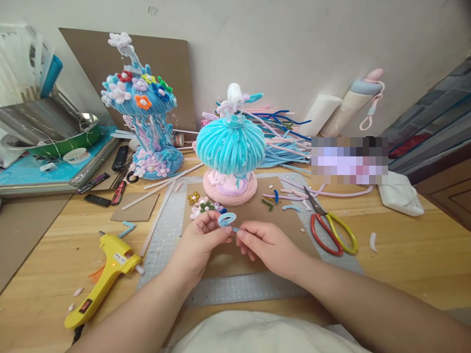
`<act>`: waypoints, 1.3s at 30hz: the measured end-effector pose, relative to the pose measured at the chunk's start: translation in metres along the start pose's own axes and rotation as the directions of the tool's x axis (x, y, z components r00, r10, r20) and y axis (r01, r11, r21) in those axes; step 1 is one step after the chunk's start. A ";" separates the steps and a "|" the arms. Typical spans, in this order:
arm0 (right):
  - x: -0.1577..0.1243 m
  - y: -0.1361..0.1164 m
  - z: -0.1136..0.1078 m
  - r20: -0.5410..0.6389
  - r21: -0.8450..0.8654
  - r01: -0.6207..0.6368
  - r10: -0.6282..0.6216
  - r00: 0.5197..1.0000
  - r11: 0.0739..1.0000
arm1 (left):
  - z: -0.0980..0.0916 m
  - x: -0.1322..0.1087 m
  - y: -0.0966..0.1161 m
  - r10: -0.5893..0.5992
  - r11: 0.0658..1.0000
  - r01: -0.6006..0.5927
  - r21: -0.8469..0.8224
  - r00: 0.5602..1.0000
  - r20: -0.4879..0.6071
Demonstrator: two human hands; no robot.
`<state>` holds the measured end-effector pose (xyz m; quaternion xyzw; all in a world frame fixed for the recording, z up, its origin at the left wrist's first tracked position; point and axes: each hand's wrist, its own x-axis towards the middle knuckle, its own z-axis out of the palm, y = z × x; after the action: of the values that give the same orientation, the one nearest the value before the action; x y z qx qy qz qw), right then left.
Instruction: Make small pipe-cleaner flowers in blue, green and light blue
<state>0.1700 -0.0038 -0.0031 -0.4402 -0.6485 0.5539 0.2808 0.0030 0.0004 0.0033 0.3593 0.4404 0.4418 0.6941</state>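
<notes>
Between my hands is a light blue pipe cleaner (227,218) bent into a loop. My left hand (200,241) is closed, pinching the loop between thumb and fingers. The fingers of my right hand (267,243) pinch the pipe cleaner's short end just right of the loop. Behind them stands a turquoise dome-topped pipe cleaner piece (230,147) on a round pink base (230,193). Small fuzzy flowers (206,207) lie close beyond my left hand. Cut pipe cleaner bits (270,205) are scattered to the right on brown cardboard (239,262).
Red-and-yellow-handled scissors (331,225) lie right of the cardboard, on a grey cutting mat (235,289). A yellow glue gun (110,274) rests at left. A flowered blue pipe cleaner piece (142,108) stands back left. Pipe cleaner bundles (287,152) lie behind the turquoise piece.
</notes>
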 end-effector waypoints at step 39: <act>0.005 0.002 -0.001 -0.053 0.740 0.114 -0.111 0.992 0.663 | 0.006 -0.003 -0.007 0.014 0.999 -0.016 0.045 0.999 0.050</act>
<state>0.1691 0.0018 -0.0049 -0.2483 -0.3933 0.7503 0.4698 0.0099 -0.0057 -0.0003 0.3891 0.4305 0.4277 0.6930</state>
